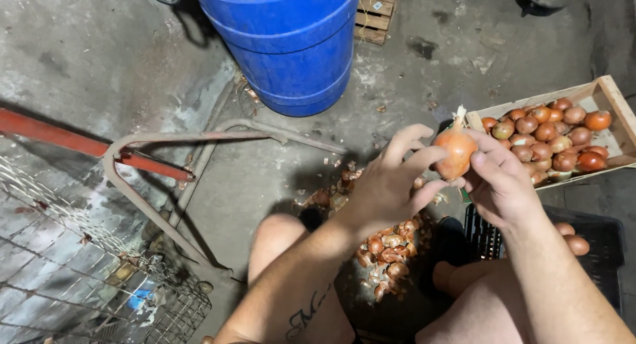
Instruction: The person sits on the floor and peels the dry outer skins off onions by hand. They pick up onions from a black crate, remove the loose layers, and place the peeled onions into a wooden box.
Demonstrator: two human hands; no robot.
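Fingers point(414, 160) of the left hand point(384, 192) and right hand point(497, 182) pinch one onion point(456, 152) between them above the floor — skins point(387, 251) lie heaped below, yet the crate point(613, 96) holds many onions unpeeled.

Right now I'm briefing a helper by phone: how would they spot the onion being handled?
Start at the big blue barrel, then look below and right. The onion sits between the left hand and right hand, raised above the floor, unlike those lying in the wooden crate.

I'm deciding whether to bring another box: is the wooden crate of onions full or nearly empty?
Partly full. The wooden crate holds a heap of onions at its near end, while bare board shows at its far end.
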